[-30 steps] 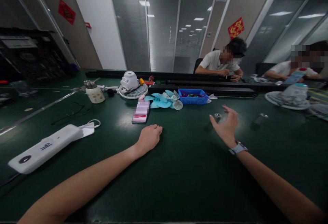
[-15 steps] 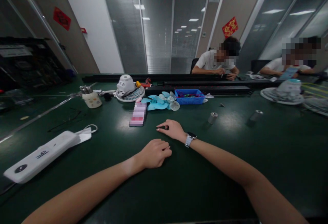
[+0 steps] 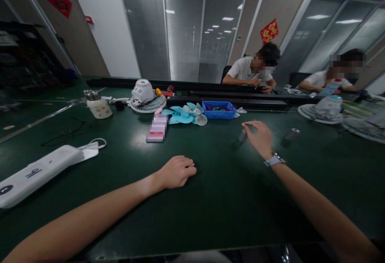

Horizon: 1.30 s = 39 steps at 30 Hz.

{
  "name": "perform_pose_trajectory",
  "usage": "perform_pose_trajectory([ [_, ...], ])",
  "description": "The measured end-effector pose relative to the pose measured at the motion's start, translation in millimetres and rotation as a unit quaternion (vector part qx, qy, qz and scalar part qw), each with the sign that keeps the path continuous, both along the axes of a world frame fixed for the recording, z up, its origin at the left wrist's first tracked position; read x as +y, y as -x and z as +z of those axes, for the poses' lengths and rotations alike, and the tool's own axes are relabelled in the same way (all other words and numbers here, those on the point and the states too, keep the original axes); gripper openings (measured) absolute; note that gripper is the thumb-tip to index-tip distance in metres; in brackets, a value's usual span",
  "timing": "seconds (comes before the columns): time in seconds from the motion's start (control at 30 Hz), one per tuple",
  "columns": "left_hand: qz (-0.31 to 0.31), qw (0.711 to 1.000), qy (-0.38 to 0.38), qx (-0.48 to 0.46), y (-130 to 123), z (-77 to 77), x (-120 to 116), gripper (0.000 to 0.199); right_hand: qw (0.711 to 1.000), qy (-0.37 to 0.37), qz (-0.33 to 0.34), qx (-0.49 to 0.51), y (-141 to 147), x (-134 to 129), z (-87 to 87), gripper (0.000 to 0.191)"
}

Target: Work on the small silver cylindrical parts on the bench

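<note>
My left hand (image 3: 178,171) rests on the dark green table with its fingers curled in, and nothing shows in it. My right hand (image 3: 258,136), with a watch on the wrist, is at a small metal cylinder (image 3: 242,136). Its thumb and index finger are apart, and the fingertips partly cover the cylinder's top; no grip on it is visible. A second metal cylinder (image 3: 292,134) lies to the right of that hand. Ahead of my left hand are a phone (image 3: 157,128) and light blue fan blades (image 3: 183,114).
A blue tray (image 3: 219,110) with small parts stands behind the blades. White fan parts (image 3: 147,98), a bottle (image 3: 100,107) and a long white device (image 3: 39,174) are at left. More fan parts (image 3: 325,110) sit at right. Two people sit across the table.
My right hand has moved right, from near the middle of the table to the nearer metal cylinder. My left hand stays curled on the table. The camera view has shifted slightly.
</note>
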<state>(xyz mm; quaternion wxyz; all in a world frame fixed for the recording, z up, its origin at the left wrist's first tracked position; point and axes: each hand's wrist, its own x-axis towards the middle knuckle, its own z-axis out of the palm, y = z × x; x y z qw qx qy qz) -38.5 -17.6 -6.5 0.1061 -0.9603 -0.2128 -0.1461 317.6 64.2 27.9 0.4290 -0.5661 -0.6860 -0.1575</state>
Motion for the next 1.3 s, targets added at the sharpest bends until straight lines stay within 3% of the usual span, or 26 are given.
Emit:
perform_pose_trajectory([
  [0.1, 0.004, 1.000, 0.000, -0.009, 0, 1.2, -1, 0.021, 0.997, 0.060, -0.027, 0.027, -20, -1, -15.6, 0.033],
  [0.2, 0.008, 1.000, 0.005, -0.007, 0, 3.3, -2, 0.022, 0.991, 0.100, -0.047, 0.073, -22, -2, -25.6, 0.033],
  [0.37, 0.010, 1.000, 0.018, -0.005, -1, 3.5, -2, 0.022, 0.985, 0.104, -0.060, 0.127, -20, 1, -25.4, 0.032],
  [1.13, 0.021, 0.999, 0.039, 0.012, -2, 7.7, -5, 0.021, 0.981, 0.125, -0.034, 0.147, -22, 6, -43.3, 0.045],
  [1.23, 0.031, 0.999, 0.034, 0.014, -2, 8.0, -5, 0.021, 0.987, 0.097, -0.028, 0.129, -16, 4, -32.6, 0.043],
  [1.3, 0.049, 0.998, 0.034, 0.006, -1, 7.9, -6, 0.020, 0.992, 0.041, -0.021, 0.114, -1, -12, -8.4, 0.043],
])
